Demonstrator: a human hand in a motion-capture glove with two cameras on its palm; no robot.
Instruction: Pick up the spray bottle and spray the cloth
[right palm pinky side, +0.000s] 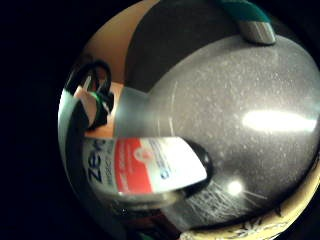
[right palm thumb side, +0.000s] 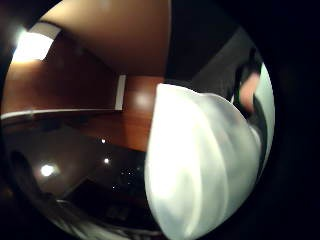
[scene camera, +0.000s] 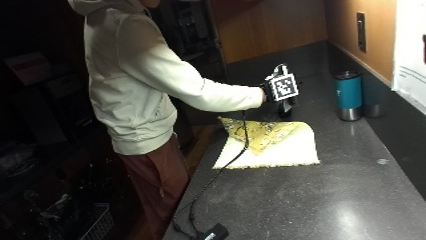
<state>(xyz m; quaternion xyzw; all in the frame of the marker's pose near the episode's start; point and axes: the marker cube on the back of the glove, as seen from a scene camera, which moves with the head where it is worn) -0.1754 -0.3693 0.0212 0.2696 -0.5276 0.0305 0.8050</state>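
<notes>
In the outside view my gloved right hand (scene camera: 271, 91) grips the spray bottle (scene camera: 285, 108) just past the far edge of the cloth (scene camera: 279, 147). The cloth is cream and yellow, patterned, and lies flat on the dark counter (scene camera: 333, 200) with one corner folded over. Whether the bottle's base touches the counter cannot be told. The little finger side palm view has the bottle (right palm pinky side: 145, 167) close up, with a white and red label, over the speckled counter (right palm pinky side: 240, 125) and beside the cloth's edge (right palm pinky side: 260, 225). A white rounded shape (right palm thumb side: 200, 165) fills much of the thumb side view.
A teal tumbler (scene camera: 348, 95) with a steel base stands at the back right of the counter, near the wall, and shows as the tumbler (right palm pinky side: 250, 17) in the palm view too. A black cable (scene camera: 226, 165) trails from the hand across the cloth's left side.
</notes>
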